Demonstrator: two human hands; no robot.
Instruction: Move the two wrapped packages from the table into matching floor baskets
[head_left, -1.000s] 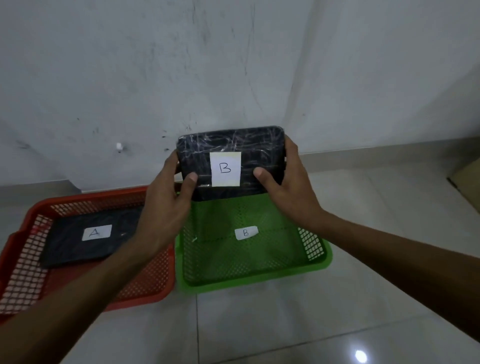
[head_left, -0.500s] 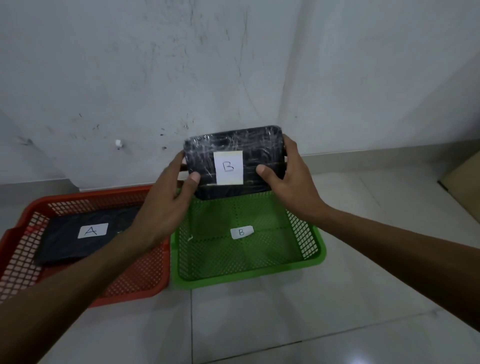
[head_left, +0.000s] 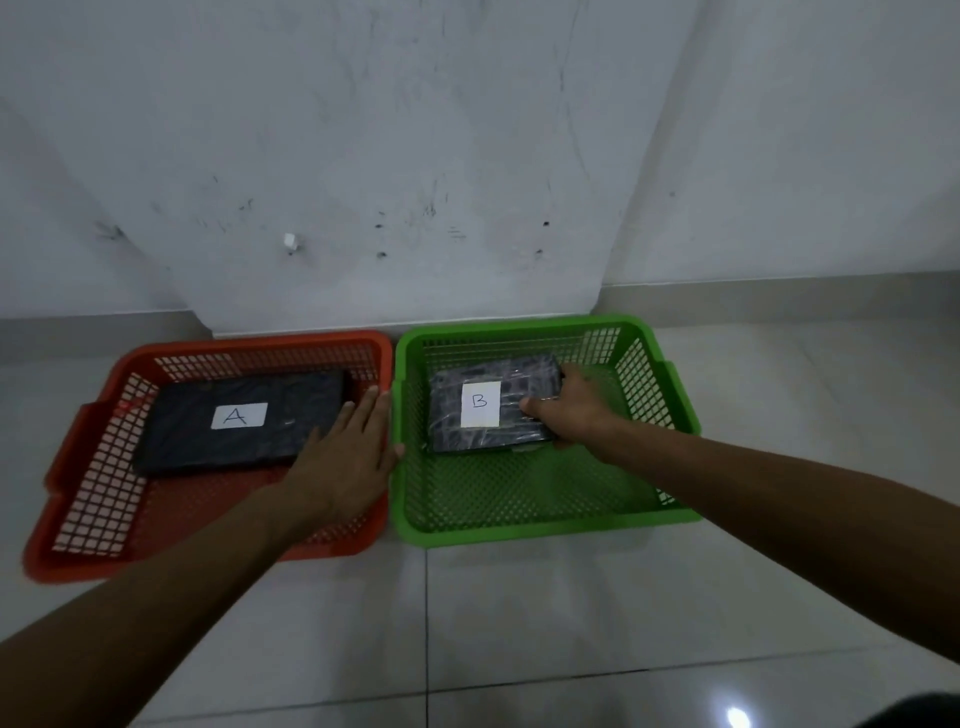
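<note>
Your right hand is clamped on package B, which lies in the green basket to match its letter. Your left hand hovers flat with fingers apart over the red basket, where package A lies.

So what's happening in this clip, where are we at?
A person is sorting two wrapped packages into floor baskets. The package marked A lies in the red basket. The right hand grips the package marked B at its right edge, down inside the green basket; whether it fully rests on the bottom is unclear. The left hand is open and flat over the red basket's right side, holding nothing.
</note>
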